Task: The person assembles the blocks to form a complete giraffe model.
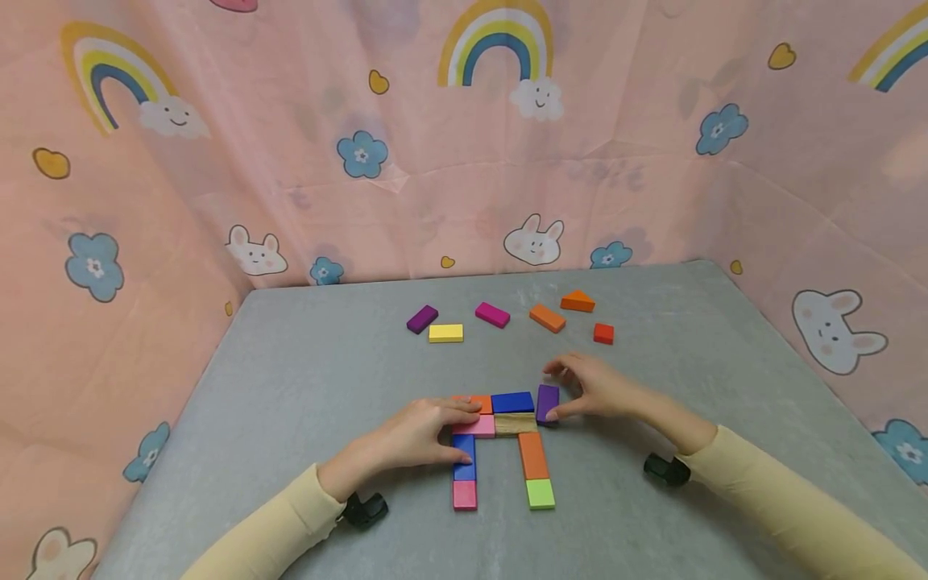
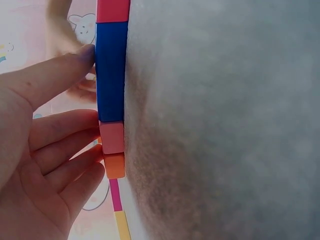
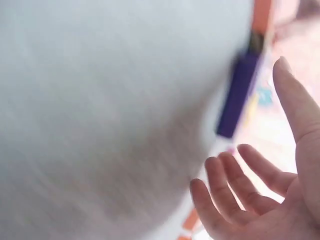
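Fourteen box-shaped blocks, one triangular block, two wrist devices, one table.

Toward the far edge of the counter lie scattered blocks; before them, midway between its left and right edges, sit grouped blocks, left fingers at their left side, right fingers beside their rightmost block.

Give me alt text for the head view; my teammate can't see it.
The person's left hand rests on a flat layout of colored blocks on a gray table, while the right hand is beside the purple block at the layout's far right corner. Six loose blocks lie farther back.
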`<state>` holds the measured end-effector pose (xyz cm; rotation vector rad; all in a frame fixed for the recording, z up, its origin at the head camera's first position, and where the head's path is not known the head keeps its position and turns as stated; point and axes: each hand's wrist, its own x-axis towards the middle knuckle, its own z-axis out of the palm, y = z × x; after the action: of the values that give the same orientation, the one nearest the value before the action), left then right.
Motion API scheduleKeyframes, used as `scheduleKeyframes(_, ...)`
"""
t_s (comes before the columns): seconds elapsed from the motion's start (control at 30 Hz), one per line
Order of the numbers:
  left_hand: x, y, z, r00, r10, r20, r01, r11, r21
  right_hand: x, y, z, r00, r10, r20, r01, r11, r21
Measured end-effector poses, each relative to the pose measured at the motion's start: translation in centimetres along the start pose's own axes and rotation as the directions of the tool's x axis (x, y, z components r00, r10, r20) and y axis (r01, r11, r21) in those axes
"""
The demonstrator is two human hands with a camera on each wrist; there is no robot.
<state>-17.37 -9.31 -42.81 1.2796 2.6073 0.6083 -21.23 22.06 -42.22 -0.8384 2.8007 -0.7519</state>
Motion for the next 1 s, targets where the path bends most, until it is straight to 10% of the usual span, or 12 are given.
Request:
scheduleKeyframes(0.3,0.0,0.0,-0.1,1.0,-0.002,0.001,0.002,1.0,-0.008,4.0,3.6,-3.0,0.98,0.095,-0.175,-0.082,0.993,0.082)
scheduleKeyframes(1.0,0.0,-0.1,-0.1,1.0,0.007,-0.005,-0.007,1.0,0.003,6.8,5.5,-2.2,0.971,0.18,-0.155,-0.183,0.983,-0.002)
